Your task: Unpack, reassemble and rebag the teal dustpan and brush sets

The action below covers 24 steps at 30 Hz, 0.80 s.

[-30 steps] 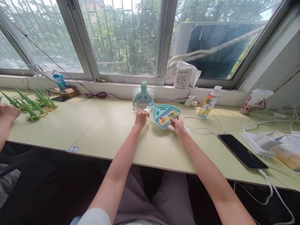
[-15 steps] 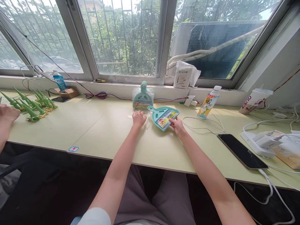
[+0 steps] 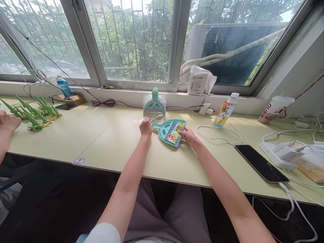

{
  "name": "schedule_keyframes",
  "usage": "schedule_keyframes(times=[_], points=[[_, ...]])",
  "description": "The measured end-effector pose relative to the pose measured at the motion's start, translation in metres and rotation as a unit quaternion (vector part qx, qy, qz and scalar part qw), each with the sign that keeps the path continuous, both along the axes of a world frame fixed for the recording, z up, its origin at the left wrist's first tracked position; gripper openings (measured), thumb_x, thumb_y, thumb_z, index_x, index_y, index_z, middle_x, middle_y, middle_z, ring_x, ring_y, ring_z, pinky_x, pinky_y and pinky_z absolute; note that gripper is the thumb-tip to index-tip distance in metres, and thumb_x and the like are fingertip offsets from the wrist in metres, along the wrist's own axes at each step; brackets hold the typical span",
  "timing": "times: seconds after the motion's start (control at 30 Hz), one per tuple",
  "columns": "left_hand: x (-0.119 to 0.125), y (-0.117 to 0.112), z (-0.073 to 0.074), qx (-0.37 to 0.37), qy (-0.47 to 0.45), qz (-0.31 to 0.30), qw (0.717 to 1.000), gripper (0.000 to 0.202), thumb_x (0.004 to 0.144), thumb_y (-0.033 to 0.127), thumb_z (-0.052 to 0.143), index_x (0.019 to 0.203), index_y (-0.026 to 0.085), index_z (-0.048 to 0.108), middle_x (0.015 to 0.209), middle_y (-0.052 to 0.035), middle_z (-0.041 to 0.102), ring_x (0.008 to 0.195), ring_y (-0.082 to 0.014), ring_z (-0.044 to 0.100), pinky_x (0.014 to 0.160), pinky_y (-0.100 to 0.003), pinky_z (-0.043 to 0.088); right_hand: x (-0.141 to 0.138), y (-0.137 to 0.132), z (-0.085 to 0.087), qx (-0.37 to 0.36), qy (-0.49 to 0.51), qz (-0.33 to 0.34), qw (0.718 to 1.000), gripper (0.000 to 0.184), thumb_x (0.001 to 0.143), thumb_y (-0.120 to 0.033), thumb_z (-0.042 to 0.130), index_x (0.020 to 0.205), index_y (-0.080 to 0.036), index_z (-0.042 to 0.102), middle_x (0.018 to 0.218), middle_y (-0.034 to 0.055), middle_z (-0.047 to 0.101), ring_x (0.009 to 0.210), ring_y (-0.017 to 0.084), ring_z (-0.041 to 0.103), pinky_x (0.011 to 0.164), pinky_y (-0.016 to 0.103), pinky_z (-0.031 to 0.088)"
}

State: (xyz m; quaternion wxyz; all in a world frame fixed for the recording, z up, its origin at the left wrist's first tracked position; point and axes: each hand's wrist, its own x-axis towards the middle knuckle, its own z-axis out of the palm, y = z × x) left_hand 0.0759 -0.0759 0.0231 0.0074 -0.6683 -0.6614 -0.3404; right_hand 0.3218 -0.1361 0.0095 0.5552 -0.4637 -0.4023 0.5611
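Observation:
My right hand [image 3: 189, 136] grips the label end of a teal mini dustpan and brush set [image 3: 169, 131], thumb on top of the printed card. Its looped handle points left toward my left hand [image 3: 145, 128]. That hand is closed on a crumpled clear plastic bag [image 3: 158, 116], which spreads over the table just beyond the knuckles. Behind the bag, a second dustpan set [image 3: 154, 106] in clear wrapping leans upright against the wall below the sill.
A co-worker's hand [image 3: 9, 121] is at the left beside several green cone-shaped parts [image 3: 31, 118]. A drink bottle [image 3: 226, 110], a phone [image 3: 262, 163] on a cable and a white power strip [image 3: 278, 157] are at the right. Wires run along the wall.
The dustpan set has shifted left and slightly nearer with my right hand. My left hand has closed from spread fingers and moved slightly left, and the plastic bag has changed shape.

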Motion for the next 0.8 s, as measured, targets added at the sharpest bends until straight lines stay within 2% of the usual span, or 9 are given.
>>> schedule_keyframes(times=[0.1,0.33,0.4,0.6,0.7,0.8], points=[[0.002,-0.003,0.003,0.029,-0.013,-0.015,0.999,0.045,0.087,0.0,0.033,0.115,0.017,0.064,0.112,-0.014,0.066,0.107,-0.0288,0.059,0.084,-0.037,0.049,-0.003,0.001,-0.001,0.004,0.004,-0.004,1.0,0.023,0.072,-0.005,0.07,0.09,-0.018,0.066,0.085,0.0043,0.076,0.072,0.017,0.074,0.063,0.024,0.062],[0.02,-0.011,0.002,0.03,-0.016,-0.116,0.993,0.04,0.092,0.004,0.036,0.113,0.022,0.065,0.113,-0.0126,0.063,0.117,-0.0277,0.053,0.093,-0.038,0.047,0.0,0.004,-0.001,0.0,0.049,-0.124,0.991,0.021,0.073,-0.002,0.068,0.087,-0.017,0.062,0.085,0.0037,0.074,0.072,0.015,0.072,0.06,0.023,0.062],[0.025,-0.013,0.001,0.032,-0.01,-0.148,0.988,0.039,0.092,0.005,0.036,0.111,0.022,0.065,0.114,-0.0119,0.063,0.118,-0.0272,0.052,0.094,-0.037,0.046,0.001,0.005,-0.002,-0.002,0.058,-0.141,0.988,0.022,0.072,-0.002,0.068,0.086,-0.017,0.062,0.086,0.004,0.074,0.073,0.015,0.072,0.061,0.023,0.062],[0.036,-0.023,0.003,0.071,-0.023,-0.226,0.971,0.032,0.095,0.013,0.039,0.113,0.024,0.063,0.118,-0.0096,0.063,0.121,-0.0249,0.051,0.097,-0.037,0.046,-0.002,0.005,-0.004,0.033,0.08,-0.093,0.992,0.02,0.074,-0.006,0.069,0.089,-0.017,0.063,0.088,0.0036,0.075,0.075,0.015,0.072,0.065,0.023,0.063],[0.039,-0.027,0.009,0.149,-0.071,-0.19,0.968,0.031,0.093,0.024,0.052,0.124,0.024,0.056,0.135,-0.0096,0.054,0.133,-0.0259,0.041,0.112,-0.044,0.033,-0.004,0.004,-0.004,0.06,0.081,-0.078,0.992,0.022,0.072,-0.011,0.073,0.09,-0.019,0.063,0.09,0.0028,0.074,0.078,0.016,0.073,0.07,0.026,0.064],[0.037,-0.023,0.016,0.235,-0.204,-0.071,0.948,0.065,0.084,0.041,0.068,0.139,0.022,0.04,0.154,-0.0141,0.031,0.146,-0.0299,0.022,0.12,-0.049,0.015,-0.005,0.002,-0.003,0.085,0.087,-0.077,0.99,0.026,0.07,-0.016,0.077,0.091,-0.02,0.063,0.091,0.0018,0.074,0.08,0.016,0.072,0.075,0.029,0.064]])
